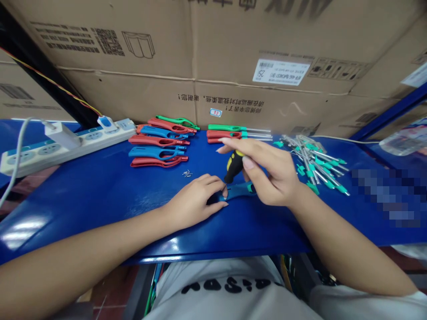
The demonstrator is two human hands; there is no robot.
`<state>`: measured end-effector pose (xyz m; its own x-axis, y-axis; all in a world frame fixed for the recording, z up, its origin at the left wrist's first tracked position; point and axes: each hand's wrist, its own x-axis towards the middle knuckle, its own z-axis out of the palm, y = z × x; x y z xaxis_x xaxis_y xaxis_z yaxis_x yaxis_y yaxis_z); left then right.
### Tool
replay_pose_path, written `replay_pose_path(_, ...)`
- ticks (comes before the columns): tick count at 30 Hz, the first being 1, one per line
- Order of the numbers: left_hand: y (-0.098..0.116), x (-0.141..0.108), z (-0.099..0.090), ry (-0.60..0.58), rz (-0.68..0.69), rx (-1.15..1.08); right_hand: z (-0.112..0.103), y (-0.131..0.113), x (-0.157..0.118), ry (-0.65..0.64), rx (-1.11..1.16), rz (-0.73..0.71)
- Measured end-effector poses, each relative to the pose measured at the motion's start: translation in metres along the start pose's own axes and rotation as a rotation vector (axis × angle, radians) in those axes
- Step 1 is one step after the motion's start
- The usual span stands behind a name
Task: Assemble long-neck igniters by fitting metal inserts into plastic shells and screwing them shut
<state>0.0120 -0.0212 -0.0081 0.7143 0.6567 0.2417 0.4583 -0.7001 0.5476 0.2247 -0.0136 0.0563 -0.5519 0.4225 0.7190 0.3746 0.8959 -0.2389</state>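
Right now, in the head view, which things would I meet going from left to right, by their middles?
Power strip, left handle stack, left hand, screwdriver, right hand, rod pile, clear plastic item.

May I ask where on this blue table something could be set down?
The table looks bare between the power strip and the left forearm, and along the near edge to the right forearm. Handles, tiny metal pieces and metal tubes crowd the cardboard side.

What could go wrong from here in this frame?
The screwdriver in the right hand points down close to the fingers of the left hand, which steadies the blue handle; a slip could nick them. The small metal pieces lie loose on the table near that hand, so a bump might scatter them.
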Motion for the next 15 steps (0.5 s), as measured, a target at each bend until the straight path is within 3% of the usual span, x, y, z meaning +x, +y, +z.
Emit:
replay_pose_path(3, 0.0, 0.0, 0.0, -0.001, 0.003, -0.009, 0.001, -0.002, 0.002, -0.028, 0.109, 0.118)
replay_pose_path(8, -0.001, 0.0, 0.001, -0.003, 0.013, -0.011, 0.001, -0.001, 0.001, 0.1, -0.25, -0.052)
replay_pose_path(13, -0.001, 0.0, 0.001, 0.001, 0.005, -0.004, 0.003, -0.01, 0.005, 0.021, 0.081, 0.142)
replay_pose_path(15, -0.001, 0.0, 0.001, 0.001, 0.009, -0.012, 0.004, -0.01, 0.005, 0.028, 0.039, 0.15)
